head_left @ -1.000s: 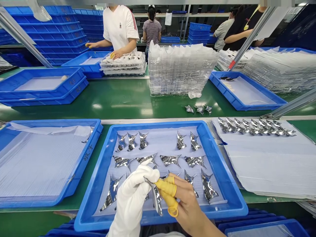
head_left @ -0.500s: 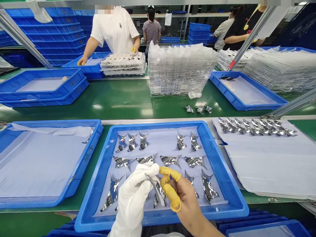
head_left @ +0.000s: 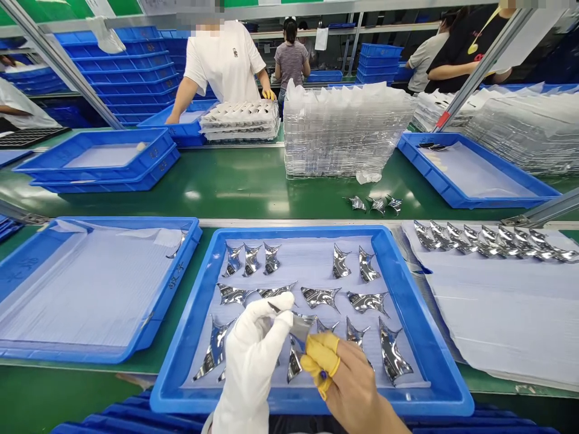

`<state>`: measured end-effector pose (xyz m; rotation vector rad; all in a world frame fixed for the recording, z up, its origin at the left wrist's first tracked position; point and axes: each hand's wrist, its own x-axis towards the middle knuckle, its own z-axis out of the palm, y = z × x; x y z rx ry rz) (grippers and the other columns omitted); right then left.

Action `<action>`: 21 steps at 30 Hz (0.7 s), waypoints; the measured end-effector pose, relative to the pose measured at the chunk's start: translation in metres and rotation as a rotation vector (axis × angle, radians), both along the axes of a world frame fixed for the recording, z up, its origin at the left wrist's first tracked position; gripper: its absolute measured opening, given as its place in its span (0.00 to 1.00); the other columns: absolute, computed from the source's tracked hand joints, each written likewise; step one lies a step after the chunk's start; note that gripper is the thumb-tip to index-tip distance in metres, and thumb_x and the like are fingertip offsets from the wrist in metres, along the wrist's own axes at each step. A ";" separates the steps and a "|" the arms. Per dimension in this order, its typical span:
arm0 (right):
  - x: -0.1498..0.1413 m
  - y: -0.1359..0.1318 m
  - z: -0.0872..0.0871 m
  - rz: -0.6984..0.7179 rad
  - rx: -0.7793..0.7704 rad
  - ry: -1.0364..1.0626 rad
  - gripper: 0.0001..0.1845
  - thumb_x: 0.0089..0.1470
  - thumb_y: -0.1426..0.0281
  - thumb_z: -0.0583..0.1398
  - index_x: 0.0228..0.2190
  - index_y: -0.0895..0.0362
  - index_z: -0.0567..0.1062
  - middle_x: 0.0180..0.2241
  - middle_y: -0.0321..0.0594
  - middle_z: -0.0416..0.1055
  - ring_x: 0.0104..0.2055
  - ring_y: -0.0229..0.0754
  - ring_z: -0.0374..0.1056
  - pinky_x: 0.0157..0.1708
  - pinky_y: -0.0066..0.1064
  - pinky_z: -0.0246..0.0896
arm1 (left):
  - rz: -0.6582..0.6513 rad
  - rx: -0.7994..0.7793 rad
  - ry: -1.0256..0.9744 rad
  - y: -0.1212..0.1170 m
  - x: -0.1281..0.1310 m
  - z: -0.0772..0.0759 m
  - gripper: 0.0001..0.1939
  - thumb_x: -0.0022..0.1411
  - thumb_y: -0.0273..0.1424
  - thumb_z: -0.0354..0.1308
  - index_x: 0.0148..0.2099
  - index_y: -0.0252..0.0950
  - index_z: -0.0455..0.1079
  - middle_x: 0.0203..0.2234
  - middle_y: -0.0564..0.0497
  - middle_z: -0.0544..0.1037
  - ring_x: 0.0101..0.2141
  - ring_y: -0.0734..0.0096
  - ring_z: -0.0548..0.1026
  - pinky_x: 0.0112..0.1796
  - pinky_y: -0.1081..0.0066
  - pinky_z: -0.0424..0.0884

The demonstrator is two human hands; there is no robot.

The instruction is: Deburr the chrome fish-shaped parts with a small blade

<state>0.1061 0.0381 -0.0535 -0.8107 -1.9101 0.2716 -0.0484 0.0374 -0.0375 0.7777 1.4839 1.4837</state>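
Observation:
My left hand [head_left: 253, 355], in a white glove, pinches a shiny chrome curved part [head_left: 299, 326] by its upper edge. My right hand [head_left: 346, 380], bare with yellow finger cots on thumb and forefinger, grips the same part from below. Both hands hover over the front of a blue tray [head_left: 190, 313] lined with white foam. Several more chrome parts [head_left: 321, 295] lie in rows in that tray.
A blue tray with a white liner [head_left: 90, 289] sits to the left. On the right, a white sheet [head_left: 497, 301] carries a row of chrome parts [head_left: 488, 238]. Across the green belt [head_left: 235, 187] stand stacked clear trays [head_left: 344, 129], more blue trays, and other people at work.
The view shifted slightly left and down. My right fingers moved from beside the part to under it, and the part has been turned so its flat face shows between both hands.

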 end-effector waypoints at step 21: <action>0.006 -0.004 0.003 -0.040 -0.165 0.102 0.12 0.64 0.80 0.57 0.40 0.54 0.77 0.27 0.38 0.79 0.23 0.40 0.73 0.23 0.28 0.67 | 0.011 0.038 0.220 0.003 0.006 0.012 0.22 0.53 0.44 0.75 0.49 0.41 0.83 0.45 0.47 0.85 0.54 0.50 0.79 0.62 0.52 0.69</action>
